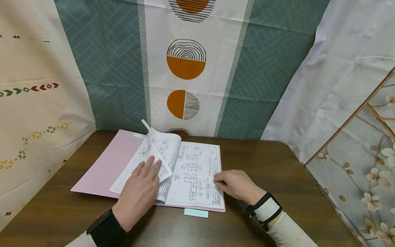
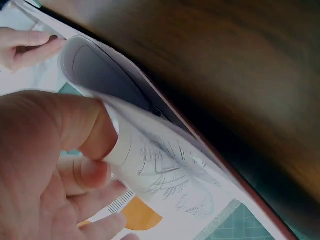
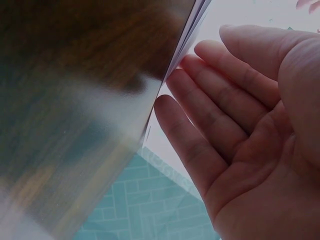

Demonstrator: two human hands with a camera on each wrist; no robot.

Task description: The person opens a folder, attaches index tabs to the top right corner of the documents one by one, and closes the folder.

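A pink folder (image 1: 106,168) lies open on the table, holding sheets of printed technical drawings. Its right-hand sheet (image 1: 197,175) lies flat, while a turned sheet (image 1: 168,142) curls up near the middle and arches over to the left. My left hand (image 1: 140,188) rests on the left-hand pages with its fingers extended, touching the turned paper; the left wrist view shows the thumb (image 2: 95,130) against the curved sheet (image 2: 160,160). At the right edge of the papers, my right hand (image 1: 236,185) touches the margin, fingers loosely bent. The right wrist view shows its palm (image 3: 255,150) holding nothing.
Pale green strips stick out at the folder's bottom edge (image 1: 195,213) and above the curled sheet (image 1: 145,124). The dark wooden table (image 1: 262,154) extends beyond the folder. Patterned cloths (image 1: 117,68) hang behind the table and at both sides.
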